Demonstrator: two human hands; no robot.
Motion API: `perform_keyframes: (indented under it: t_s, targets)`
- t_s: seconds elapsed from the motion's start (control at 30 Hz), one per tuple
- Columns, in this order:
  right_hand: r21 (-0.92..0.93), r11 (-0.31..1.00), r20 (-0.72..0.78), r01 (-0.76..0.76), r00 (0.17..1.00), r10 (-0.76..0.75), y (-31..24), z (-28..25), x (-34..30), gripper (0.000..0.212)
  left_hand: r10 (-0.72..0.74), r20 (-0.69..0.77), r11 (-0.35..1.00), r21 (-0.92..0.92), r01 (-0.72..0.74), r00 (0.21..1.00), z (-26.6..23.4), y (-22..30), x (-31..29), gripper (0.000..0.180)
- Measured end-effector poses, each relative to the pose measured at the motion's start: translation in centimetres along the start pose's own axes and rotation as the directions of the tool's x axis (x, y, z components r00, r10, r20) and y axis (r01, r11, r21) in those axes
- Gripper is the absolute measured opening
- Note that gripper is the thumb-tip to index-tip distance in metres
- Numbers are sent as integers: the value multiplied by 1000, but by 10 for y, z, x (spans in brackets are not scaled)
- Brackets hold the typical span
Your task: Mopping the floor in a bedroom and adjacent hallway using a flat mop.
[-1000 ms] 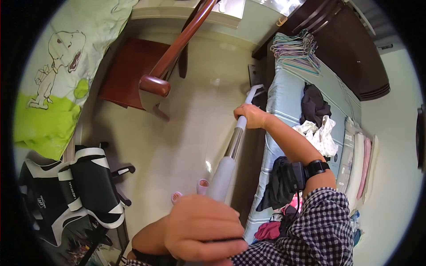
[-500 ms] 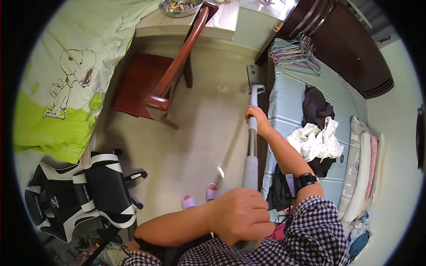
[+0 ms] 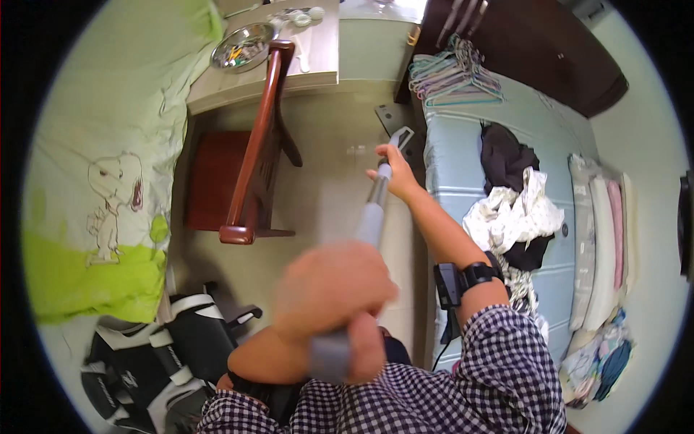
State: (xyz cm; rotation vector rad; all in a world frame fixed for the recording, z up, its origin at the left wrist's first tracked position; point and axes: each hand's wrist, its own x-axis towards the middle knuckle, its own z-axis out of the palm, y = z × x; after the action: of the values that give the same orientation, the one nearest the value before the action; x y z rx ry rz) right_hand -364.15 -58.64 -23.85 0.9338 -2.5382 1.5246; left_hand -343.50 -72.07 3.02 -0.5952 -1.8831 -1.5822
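Mop [image 3: 371, 220] now slants further leftward | mop head [image 3: 390, 114] on floor [image 3: 322, 192] beside bed [image 3: 463, 141], turned askew rather than running along its edge | left grip [image 3: 336, 293] wrapped round handle end [image 3: 330, 359] | right grip [image 3: 396, 177] round lower pole [image 3: 379, 189], looser-looking

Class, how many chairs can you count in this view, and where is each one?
2: a reddish-brown wooden chair by the pale desk, and a black-and-white gaming chair at the lower left. More could lie outside the view.
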Motion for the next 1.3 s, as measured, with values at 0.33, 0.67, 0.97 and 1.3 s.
perform_keyframes:
  t_s: [0.33, 0.67, 0.97, 1.3]
  targets:
    - [24, 999, -414, 41, 910, -28, -91, 24, -19, 24, -123, -241, 991, -85, 105, 963, -39, 76, 90, 31]
    - [188, 960, -117, -209, 965, 233, -221, 38, -133, 19, -227, 134, 905, -337, 260, 965, -103, 153, 113, 30]
    - [-12, 1000, -699, 19, 715, -22, -218, 12, -49, 20, 204, 571, 904, -421, 70, 795, -97, 167, 133, 16]
    - [-40, 979, -201, -199, 961, 188, -49, -48, 1, 47, 361, 545, 923, -327, -204, 757, 20, 0, 84, 20]
